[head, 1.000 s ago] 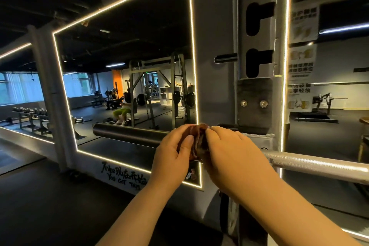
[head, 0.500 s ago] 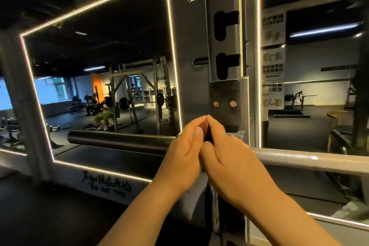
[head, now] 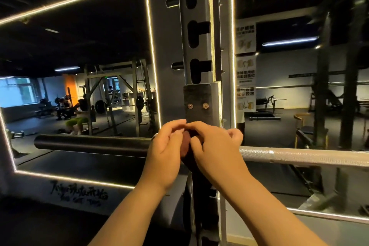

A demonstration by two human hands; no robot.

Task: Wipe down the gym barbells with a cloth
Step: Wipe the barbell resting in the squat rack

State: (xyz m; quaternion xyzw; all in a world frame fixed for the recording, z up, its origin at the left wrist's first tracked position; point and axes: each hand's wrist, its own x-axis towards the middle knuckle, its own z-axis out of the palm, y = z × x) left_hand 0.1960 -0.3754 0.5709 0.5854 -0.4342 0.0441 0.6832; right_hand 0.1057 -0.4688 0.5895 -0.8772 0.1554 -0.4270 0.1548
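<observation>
Both hands are in view, met together just below centre. My left hand is half closed. Its fingers are curled and its fingertips pinch the cloth from the 9 o'clock side. My right hand is likewise narrow, fingers bent, pinching the same cloth from the 3 o'clock side. Its two outer fingers are curled in at about 2 o'clock of the knuckles, away from the visible cloth. The fingertips of the two hands touch above the bundle. The cloth is dark reddish-brown, bunched small and mostly hidden between the hands. Only a narrow strip shows.

The barbell lies level across the view behind the hands. Its black sleeve runs out toward 9 o'clock and its silver knurled shaft runs toward 3 o'clock. The cloth sits in front of the bar where it crosses the rack upright. Whether the cloth touches the bar I cannot tell, as the hands cover that spot.

The upright stands at 12 o'clock of the hands, with a dark plate carrying two bolts just above my fingertips. A mirror edged by a lit strip is at 10 o'clock. Wall posters hang at 2 o'clock.
</observation>
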